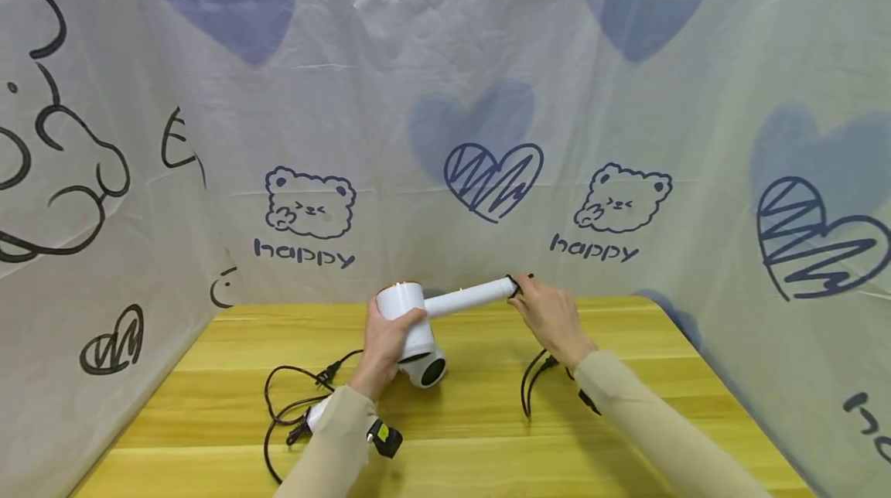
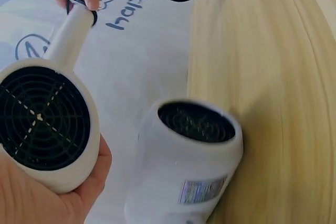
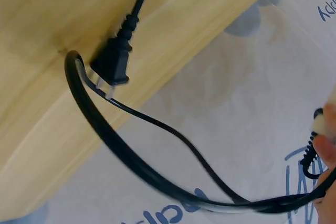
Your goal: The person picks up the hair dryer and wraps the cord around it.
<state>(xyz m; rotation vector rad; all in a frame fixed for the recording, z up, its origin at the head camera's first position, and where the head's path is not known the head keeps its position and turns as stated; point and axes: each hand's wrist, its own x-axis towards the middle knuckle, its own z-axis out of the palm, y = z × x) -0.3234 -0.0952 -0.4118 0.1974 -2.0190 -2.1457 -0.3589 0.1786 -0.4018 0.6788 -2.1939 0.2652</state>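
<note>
A white hair dryer (image 1: pixel 406 314) is held above the table between both hands. My left hand (image 1: pixel 385 335) grips its barrel, thumb across the near side. My right hand (image 1: pixel 553 320) holds the end of its handle (image 1: pixel 468 299), where the black cord comes out. In the left wrist view the held dryer's round black grille (image 2: pixel 44 121) faces the camera. Below it a second white hair dryer (image 2: pixel 184 182) lies on the table, bearing a shiny label (image 2: pixel 202 190). The right wrist view shows a looped black cord (image 3: pixel 131 163) and a two-pin plug (image 3: pixel 113 61); part of my right hand shows at the edge.
On the left of the wooden table (image 1: pixel 487 455) lies a looped black cord (image 1: pixel 267 405) with a plug (image 1: pixel 327 374), partly hidden by my left arm. A patterned cloth (image 1: pixel 418 243) hangs behind the table and along both sides.
</note>
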